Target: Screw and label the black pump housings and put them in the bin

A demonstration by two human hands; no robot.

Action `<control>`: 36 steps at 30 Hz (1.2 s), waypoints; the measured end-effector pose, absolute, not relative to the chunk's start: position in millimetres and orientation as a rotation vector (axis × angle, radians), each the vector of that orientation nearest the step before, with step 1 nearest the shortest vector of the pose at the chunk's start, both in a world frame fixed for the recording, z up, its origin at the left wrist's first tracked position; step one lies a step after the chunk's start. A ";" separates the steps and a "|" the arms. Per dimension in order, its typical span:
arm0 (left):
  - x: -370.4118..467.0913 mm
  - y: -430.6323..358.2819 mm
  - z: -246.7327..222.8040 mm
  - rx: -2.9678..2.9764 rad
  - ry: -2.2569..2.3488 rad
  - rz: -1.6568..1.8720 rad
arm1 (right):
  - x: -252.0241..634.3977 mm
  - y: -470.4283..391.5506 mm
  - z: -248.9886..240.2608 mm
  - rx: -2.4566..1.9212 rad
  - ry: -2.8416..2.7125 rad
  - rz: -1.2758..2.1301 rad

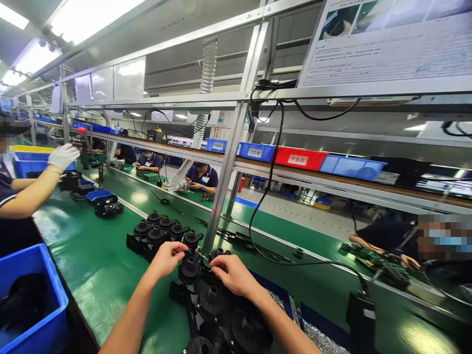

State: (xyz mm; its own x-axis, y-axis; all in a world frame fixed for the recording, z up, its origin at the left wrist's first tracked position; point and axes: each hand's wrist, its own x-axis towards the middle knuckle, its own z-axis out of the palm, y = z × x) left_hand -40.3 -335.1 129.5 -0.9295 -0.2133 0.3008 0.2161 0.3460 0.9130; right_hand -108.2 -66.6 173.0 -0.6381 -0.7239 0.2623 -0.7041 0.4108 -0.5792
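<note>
My left hand (168, 257) is over the black round housings, its thumb and fingertips pinched together beside one housing (190, 268). What it holds, if anything, is too small to name. To the right, my right hand (233, 274) has its fingers closed around a small thin piece that I cannot make out, above the same group. Larger-looking black housings (213, 299) with short upright spouts stand below and between my forearms. Behind my left hand, more housings (156, 235) sit in rows on the green table.
A blue bin (55, 300) stands at the lower left. Small metal parts (320, 339) lie in a tray at the lower right. A black cable (271, 187) hangs ahead beside a metal post (225, 182). A co-worker's gloved hand (63, 157) is at the left.
</note>
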 end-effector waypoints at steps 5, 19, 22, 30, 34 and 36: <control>-41.9 -363.2 121.7 0.003 -2.376 -1.674 | -117.1 -91.0 168.0 -1.323 2.546 -0.842; -57.7 -368.0 99.2 0.023 -2.397 -1.658 | -115.7 -119.6 169.2 -1.395 2.607 -0.589; -58.7 -366.7 97.6 0.025 -2.403 -1.657 | -116.1 -118.7 168.5 -1.362 2.598 -0.607; -60.8 -364.6 94.9 0.038 -2.440 -1.629 | -120.1 -118.5 165.1 -1.277 2.559 -0.682; -64.3 -363.0 91.9 0.074 -2.463 -1.595 | -121.3 -118.4 171.0 -1.243 2.541 -0.763; -65.7 -361.8 90.8 0.075 -2.477 -1.579 | -116.4 -118.4 174.7 -1.279 2.509 -0.782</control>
